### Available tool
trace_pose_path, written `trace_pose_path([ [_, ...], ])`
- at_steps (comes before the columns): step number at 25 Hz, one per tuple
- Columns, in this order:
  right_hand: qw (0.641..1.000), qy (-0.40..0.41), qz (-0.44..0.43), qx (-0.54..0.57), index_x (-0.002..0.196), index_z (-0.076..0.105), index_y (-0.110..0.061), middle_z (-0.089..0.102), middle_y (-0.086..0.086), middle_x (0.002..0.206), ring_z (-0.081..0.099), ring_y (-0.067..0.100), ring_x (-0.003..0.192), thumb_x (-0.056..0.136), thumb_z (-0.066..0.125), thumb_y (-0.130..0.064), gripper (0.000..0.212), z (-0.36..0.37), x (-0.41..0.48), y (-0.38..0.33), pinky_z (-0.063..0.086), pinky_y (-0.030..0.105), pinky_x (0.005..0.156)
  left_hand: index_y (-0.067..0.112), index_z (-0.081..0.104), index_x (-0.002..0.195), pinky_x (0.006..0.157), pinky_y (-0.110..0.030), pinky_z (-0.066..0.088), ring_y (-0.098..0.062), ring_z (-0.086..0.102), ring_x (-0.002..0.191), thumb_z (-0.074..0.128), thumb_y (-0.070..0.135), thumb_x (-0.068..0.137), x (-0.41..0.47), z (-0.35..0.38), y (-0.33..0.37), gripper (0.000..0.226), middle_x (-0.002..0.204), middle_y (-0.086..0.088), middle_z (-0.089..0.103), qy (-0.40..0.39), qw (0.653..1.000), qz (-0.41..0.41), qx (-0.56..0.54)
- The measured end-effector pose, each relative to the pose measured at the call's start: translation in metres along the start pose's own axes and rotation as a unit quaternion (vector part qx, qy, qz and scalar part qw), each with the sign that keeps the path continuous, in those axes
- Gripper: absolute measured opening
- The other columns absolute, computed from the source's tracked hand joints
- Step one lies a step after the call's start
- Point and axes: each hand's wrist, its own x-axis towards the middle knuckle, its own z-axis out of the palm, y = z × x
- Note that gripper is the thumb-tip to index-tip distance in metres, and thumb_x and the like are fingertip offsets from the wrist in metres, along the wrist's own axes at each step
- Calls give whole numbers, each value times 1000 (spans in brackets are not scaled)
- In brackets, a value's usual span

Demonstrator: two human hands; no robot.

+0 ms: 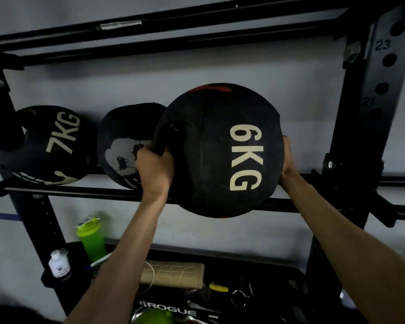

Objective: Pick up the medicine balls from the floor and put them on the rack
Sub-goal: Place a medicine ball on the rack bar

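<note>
I hold the 6KG ball up in front of the rack, level with its long horizontal rails, to the right of two other balls that already sit there. My left hand is clamped on the ball's left side, fingers curled into its recessed grip. My right hand presses against the ball's right side, but its fingers are hidden behind the ball, so I cannot tell how they lie. I also cannot tell whether the ball rests on the rails yet. The middle ball is just beside it, partly covered by it, and the 7KG ball sits further left. Below, a green bottle and a small white bottle stand on a lower shelf.
</note>
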Motion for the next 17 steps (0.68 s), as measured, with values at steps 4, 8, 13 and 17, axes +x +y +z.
trace_pose_path([
  [4, 1000, 8, 17, 25, 63, 32, -18, 36, -13, 42, 34, 3, 40, 103, 34, -2, 43, 0, -3, 2, 31, 17, 43, 2, 63, 84, 45, -12, 36, -4, 49, 54, 57, 6, 89, 1, 2, -2, 8, 64, 3, 56, 6, 1000, 1, 27],
  [8, 998, -45, 34, -10, 63, 43, -15, 49, -2, 58, 43, 12, 56, 104, 40, -7, 43, -11, -11, -11, 35, 29, 57, -3, 67, 96, 67, -31, 48, -24, 62, 73, 59, 11, 87, 1, 3, 2, 19, 79, -9, 66, 17, 999, -20, 24],
  [13, 994, -56, 68, -67, 115, 56, -17, 67, 2, 100, 65, 25, 94, 105, 48, -18, 13, -17, -40, -31, 54, 39, 79, 0, 66, 95, 68, -31, 43, -26, 62, 77, 57, 6, 89, -3, 0, 8, 12, 76, -5, 61, 7, 999, -22, 31],
  [17, 985, 145, -80, -51, 139, 52, -13, 65, 7, 124, 63, 21, 110, 107, 42, -21, 35, -8, -77, -54, 54, 30, 88, -4, 66, 101, 84, -43, 55, -38, 66, 93, 58, 9, 90, -2, -6, 7, 19, 95, -21, 69, -14, 999, -32, 30],
])
